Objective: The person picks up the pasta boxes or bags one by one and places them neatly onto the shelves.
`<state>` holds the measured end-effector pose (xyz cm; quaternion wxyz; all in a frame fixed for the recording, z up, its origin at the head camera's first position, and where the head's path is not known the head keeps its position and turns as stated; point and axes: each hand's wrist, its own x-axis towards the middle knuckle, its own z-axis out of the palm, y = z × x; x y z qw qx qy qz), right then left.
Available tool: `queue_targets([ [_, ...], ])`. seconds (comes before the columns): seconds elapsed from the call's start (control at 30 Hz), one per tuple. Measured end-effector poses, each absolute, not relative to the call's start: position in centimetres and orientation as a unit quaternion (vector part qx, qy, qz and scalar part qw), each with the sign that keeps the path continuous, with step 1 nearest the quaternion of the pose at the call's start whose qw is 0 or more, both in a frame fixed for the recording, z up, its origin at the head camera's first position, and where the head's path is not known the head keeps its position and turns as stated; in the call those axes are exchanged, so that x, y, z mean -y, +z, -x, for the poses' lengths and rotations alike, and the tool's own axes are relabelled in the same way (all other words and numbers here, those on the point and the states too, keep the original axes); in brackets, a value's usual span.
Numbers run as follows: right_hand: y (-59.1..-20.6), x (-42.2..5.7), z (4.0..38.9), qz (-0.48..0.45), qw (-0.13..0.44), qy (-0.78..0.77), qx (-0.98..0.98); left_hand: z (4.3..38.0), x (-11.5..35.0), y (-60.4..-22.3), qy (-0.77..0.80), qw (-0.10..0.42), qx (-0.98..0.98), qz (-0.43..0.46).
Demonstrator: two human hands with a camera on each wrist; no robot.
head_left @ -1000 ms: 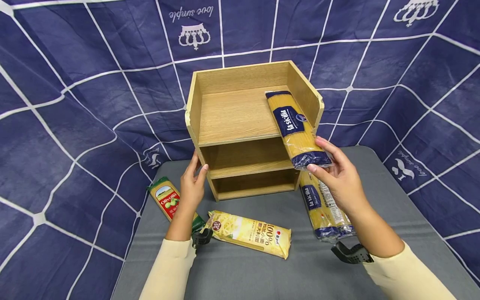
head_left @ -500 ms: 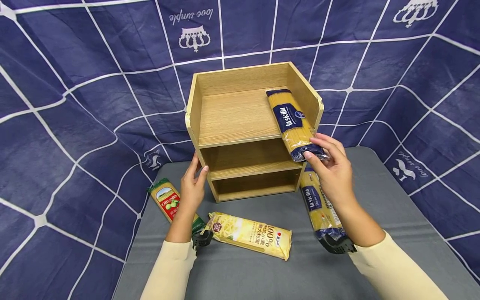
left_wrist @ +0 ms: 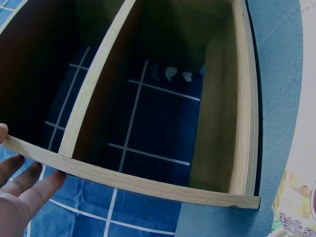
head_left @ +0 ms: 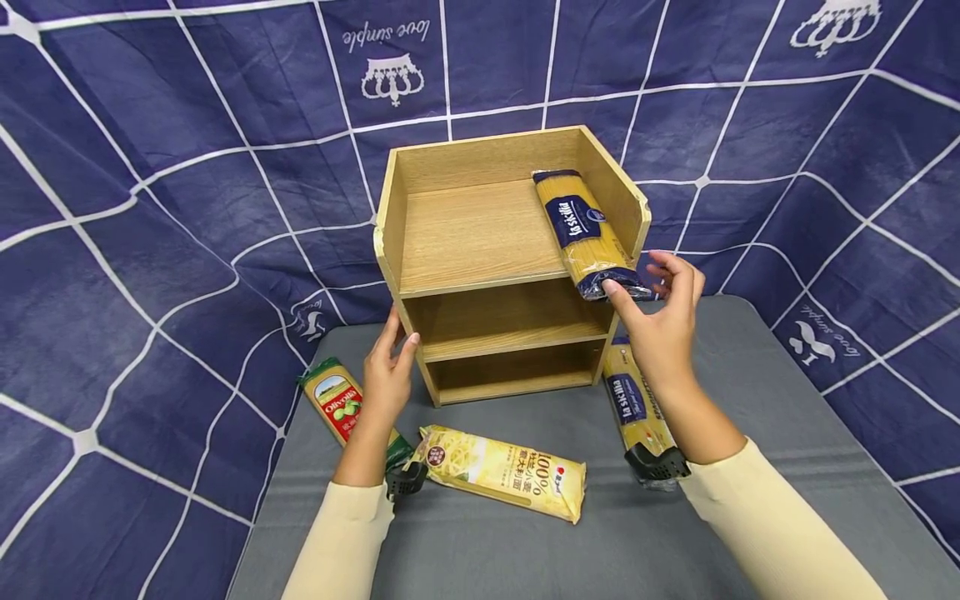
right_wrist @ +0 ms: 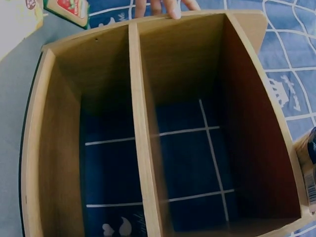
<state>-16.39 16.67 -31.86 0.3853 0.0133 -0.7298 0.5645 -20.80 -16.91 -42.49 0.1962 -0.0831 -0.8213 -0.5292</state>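
Note:
A three-level wooden shelf (head_left: 480, 233) stands at the back middle. A clear-and-blue packet of spaghetti (head_left: 588, 242) lies on its top level along the right wall, its near end jutting past the front edge. My right hand (head_left: 663, 333) touches that near end with the thumb; its fingers are spread off to the right of the packet. My left hand (head_left: 388, 375) holds the shelf's left side panel. In the left wrist view, the fingers (left_wrist: 42, 190) lie along the panel's outer face and the thumb is at its front edge.
A yellow noodle packet (head_left: 502, 471) lies in front of the shelf. A green-ended pasta packet (head_left: 337, 400) is at the left, partly behind my left arm. Another blue-ended spaghetti packet (head_left: 630, 400) lies at the right, partly behind my right arm. Blue cloth surrounds the grey table (head_left: 480, 550).
The spaghetti packet has slid a little farther back on the top level. My right hand moved forward and left with it, and its fingers came off the packet's side. My left hand stayed put.

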Motion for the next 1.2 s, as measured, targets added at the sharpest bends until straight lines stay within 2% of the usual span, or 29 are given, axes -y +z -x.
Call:
queue_targets([
  [0.5,-34.6,-18.8,20.8,-0.002,0.344,0.601,0.722,20.9,16.5,-42.8,-0.535,0.186,0.818,0.096],
  [0.87,-34.4,-19.2,19.3,-0.037,0.318,0.626,0.711,20.9,16.7,-42.3,-0.539,0.189,0.817,0.080],
  [1.2,-36.2,-21.1,16.8,-0.056,0.284,0.623,0.727,20.9,16.9,-42.8,-0.533,0.188,0.821,0.076],
])
